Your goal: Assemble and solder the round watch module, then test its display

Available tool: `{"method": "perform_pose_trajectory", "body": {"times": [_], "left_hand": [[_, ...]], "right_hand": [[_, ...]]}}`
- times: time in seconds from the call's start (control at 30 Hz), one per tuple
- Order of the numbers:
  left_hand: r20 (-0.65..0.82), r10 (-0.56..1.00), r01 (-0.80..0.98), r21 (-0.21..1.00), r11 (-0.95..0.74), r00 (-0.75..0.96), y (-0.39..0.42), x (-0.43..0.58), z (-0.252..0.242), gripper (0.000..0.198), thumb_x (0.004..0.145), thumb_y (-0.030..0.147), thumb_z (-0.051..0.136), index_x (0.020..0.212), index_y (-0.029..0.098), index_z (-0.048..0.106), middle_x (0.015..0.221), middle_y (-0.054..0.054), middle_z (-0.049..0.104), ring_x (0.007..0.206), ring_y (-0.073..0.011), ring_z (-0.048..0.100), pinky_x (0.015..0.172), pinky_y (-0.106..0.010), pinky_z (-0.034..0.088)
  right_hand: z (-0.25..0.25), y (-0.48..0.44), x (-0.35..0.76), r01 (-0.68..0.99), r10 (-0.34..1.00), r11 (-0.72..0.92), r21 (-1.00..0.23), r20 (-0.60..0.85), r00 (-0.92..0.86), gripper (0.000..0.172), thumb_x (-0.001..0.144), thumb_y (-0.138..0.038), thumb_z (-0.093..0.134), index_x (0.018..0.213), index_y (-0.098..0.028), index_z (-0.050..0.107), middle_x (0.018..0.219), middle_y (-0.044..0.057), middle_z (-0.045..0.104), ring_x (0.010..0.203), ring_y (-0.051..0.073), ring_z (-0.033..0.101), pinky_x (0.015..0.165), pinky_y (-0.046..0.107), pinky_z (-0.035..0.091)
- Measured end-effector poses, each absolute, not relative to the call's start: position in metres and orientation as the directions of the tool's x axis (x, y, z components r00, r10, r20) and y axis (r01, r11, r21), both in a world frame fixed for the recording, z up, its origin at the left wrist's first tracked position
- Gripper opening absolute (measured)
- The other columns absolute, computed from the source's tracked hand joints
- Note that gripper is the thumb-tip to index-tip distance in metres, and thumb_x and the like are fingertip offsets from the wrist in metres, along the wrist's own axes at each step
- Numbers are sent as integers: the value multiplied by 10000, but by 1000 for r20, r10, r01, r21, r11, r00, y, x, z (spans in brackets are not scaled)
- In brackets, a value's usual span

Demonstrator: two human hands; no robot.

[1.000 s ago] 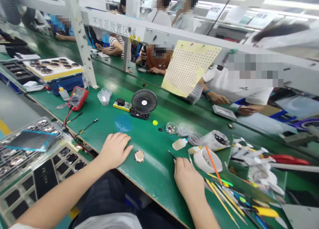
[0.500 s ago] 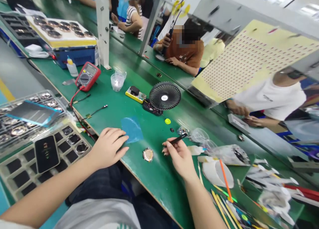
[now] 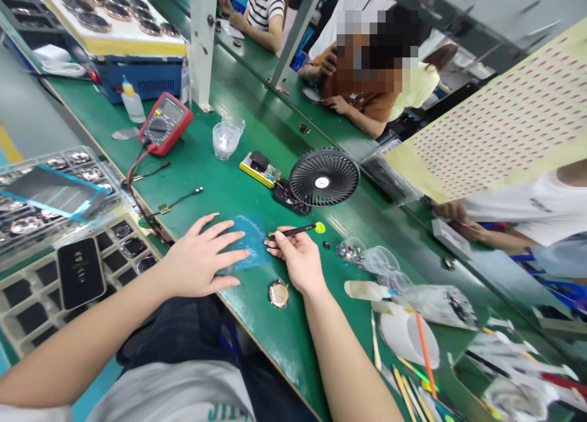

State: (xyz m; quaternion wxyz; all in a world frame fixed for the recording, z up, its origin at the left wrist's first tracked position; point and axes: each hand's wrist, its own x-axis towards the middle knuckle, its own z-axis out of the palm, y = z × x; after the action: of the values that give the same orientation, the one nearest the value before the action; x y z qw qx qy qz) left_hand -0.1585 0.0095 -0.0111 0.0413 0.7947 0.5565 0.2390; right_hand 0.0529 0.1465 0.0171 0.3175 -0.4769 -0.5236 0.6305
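My left hand (image 3: 202, 257) lies with its fingers spread, the fingertips on the blue translucent film (image 3: 251, 235) on the green bench. Black tweezers (image 3: 298, 230) are pinched in my right hand (image 3: 297, 257), at the right edge of the film. Their tips are partly hidden by my fingers, so whether they hold anything cannot be seen. A round watch-like part (image 3: 278, 294) with a gold-coloured rim lies on the bench just below my right hand. Beyond the tweezers' rear end sits a small yellow-green disc (image 3: 320, 227), with a small black piece (image 3: 326, 245) near it.
A black fan (image 3: 324, 177), a circuit board piece (image 3: 260, 168), a plastic cup (image 3: 226, 139) and a red multimeter (image 3: 166, 123) stand farther back. A parts tray (image 3: 32, 318) is at left. Bottles and tools (image 3: 413, 391) lie at right. Other people sit across the bench.
My right hand has moved left with the tweezers, up to the film. My left hand has spread its fingers onto the film. The camera view has shifted slightly.
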Motion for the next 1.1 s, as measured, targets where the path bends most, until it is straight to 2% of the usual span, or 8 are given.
{"method": "perform_pose_trajectory", "body": {"times": [0.1, 0.2, 0.4, 0.6, 0.83, 1.1], "left_hand": [[305, 903, 860, 321, -397, 303, 14, -156, -7, 654, 938, 615, 640, 1493, 274, 582, 1594, -133, 531, 1517, -433, 397, 1265, -719, 97], [291, 902, 838, 357, -412, 319, 21, -152, -5, 715, 908, 634, 669, 1518, 277, 556, 1621, -118, 502, 1547, -448, 343, 1265, -740, 56], [252, 922, 834, 402, -377, 295, 27, -147, -7, 689, 888, 646, 682, 1478, 297, 609, 1597, -111, 532, 1534, -472, 358, 1252, -775, 46], [258, 925, 813, 451, -369, 278, 27, -148, -7, 694, 859, 624, 730, 1475, 327, 610, 1585, -101, 548, 1530, -461, 373, 1258, -765, 54], [232, 925, 825, 423, -374, 300, 28, -150, -7, 685, 886, 649, 680, 1474, 305, 607, 1601, -99, 530, 1531, -461, 372, 1260, -753, 41], [228, 930, 810, 460, -365, 289, 28, -151, -7, 693, 868, 636, 711, 1486, 344, 594, 1600, -89, 532, 1534, -448, 372, 1262, -749, 57]], "right_hand": [[12, 145, 53, 114, 917, -239, -964, -263, -300, 559, 651, -549, 951, 970, -182, 674, 783, 3, 754, 674, 148, 750, 640, 265, 653], [10, 145, 52, 135, 922, -231, -964, -261, -285, 531, 687, -529, 934, 985, -181, 666, 738, -10, 733, 642, 144, 743, 647, 265, 656], [12, 144, 50, 191, 917, -202, -961, -254, -307, 464, 735, -506, 902, 974, -183, 669, 724, -8, 730, 614, 141, 736, 673, 284, 669], [11, 144, 50, 200, 921, -206, -958, -259, -292, 461, 733, -510, 904, 972, -191, 673, 730, -6, 730, 655, 165, 761, 694, 306, 680], [13, 147, 51, 219, 904, -246, -944, -306, -300, 503, 710, -540, 917, 967, -182, 674, 739, 2, 735, 683, 169, 770, 706, 297, 682], [13, 148, 52, 212, 899, -256, -943, -313, -306, 496, 712, -548, 917, 957, -183, 687, 756, 5, 739, 678, 161, 762, 699, 291, 677]]}}
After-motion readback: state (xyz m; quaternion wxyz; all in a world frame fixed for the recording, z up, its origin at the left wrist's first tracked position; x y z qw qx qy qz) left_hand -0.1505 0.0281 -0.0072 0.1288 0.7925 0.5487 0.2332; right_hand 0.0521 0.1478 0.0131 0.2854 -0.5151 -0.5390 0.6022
